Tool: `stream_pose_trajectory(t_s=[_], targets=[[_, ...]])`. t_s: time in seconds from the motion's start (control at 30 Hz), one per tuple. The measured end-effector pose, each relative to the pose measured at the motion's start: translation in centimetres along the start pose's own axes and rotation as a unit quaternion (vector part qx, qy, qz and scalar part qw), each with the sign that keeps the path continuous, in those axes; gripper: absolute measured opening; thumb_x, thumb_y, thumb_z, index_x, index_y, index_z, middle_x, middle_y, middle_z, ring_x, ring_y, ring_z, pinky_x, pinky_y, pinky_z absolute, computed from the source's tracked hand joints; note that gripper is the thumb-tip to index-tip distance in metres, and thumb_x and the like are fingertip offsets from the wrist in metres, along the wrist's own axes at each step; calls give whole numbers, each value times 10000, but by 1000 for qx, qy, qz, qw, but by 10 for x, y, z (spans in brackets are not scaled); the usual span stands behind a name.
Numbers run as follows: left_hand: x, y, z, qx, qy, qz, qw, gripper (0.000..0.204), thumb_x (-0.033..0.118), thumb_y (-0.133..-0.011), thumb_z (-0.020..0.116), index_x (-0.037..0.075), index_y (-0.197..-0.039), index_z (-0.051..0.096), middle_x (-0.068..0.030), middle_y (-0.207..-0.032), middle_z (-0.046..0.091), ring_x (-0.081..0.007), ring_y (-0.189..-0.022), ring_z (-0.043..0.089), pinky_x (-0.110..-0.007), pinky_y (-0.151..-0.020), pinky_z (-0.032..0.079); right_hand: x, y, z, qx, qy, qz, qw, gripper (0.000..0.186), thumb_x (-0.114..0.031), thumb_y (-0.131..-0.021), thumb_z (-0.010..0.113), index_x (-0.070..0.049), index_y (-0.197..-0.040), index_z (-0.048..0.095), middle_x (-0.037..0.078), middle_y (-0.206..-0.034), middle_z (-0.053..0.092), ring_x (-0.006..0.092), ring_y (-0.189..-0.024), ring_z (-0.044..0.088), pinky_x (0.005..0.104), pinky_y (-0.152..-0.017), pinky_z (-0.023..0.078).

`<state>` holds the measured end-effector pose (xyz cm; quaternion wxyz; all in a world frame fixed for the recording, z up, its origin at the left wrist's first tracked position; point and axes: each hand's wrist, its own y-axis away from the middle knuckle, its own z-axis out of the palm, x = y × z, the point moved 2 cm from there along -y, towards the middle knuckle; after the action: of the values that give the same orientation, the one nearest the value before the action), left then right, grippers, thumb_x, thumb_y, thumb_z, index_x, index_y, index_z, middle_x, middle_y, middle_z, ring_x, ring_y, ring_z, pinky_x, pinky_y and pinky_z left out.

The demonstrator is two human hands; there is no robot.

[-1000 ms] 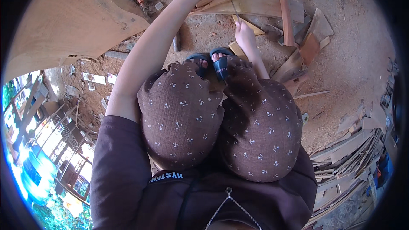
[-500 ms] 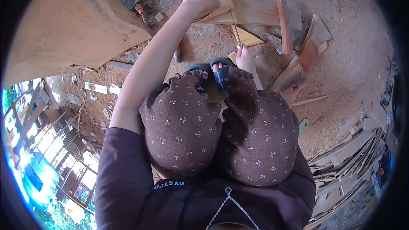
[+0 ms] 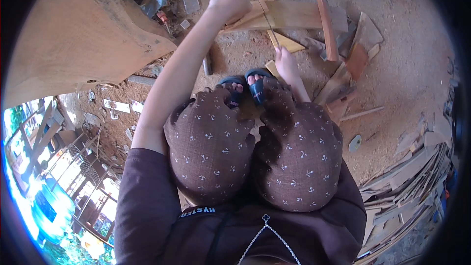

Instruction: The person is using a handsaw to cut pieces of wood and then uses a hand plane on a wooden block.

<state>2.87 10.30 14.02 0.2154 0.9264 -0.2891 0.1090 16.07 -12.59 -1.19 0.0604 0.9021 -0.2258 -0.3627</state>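
Ahead of my feet, my left hand is closed in a fist over a pale wooden board lying on the ground. What the fist holds is hidden. My right hand, lower and nearer my sandals, pinches the near end of a thin dark rod, perhaps a slim file or blade. The rod slants across the board's left part, its far end beside my left fist. Under its near part lies a yellowish triangular wood piece.
A reddish wooden bar lies across the board's right end, beside several offcuts. A large curved wood slab fills the upper left, near an orange-handled tool. Thin wood scraps are piled at lower right.
My right hand has moved a little forward, away from my feet, with the rod sliding along. My left fist stays nearly in place. The whole view has shifted slightly.
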Motion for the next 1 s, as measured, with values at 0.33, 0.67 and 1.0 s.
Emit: stream_pose_trajectory(t_s=[0.33, 0.67, 1.0], targets=[[2, -1, 0, -9, 8, -9, 1000, 280, 132, -763, 544, -17, -963, 671, -265, -982, 659, -389, -954, 650, -441, -865, 523, -10, 12, 1, 8, 47, 16, 999, 299, -307, -965, 452, -33, -931, 567, 255, -756, 631, 460, -757, 608, 559, -667, 469], [-6, -12, 12, 42, -18, -7, 999, 226, 214, -747, 608, 83, -887, 727, -168, -873, 694, -336, -845, 673, -423, -810, 537, -30, -45, 4, -19, 13, 3, 1000, 348, -332, -977, 435, -14, -959, 575, 271, -848, 625, 473, -835, 588, 547, -719, 461], [2, -3, 3, 9, 25, 0, 1000, 219, 213, -745, 603, 99, -891, 719, -137, -875, 700, -322, -850, 671, -396, -818, 537, -39, -33, -6, -35, -2, 46, 998, 319, -294, -977, 425, -12, -980, 573, 279, -860, 622, 473, -858, 587, 539, -745, 463]])
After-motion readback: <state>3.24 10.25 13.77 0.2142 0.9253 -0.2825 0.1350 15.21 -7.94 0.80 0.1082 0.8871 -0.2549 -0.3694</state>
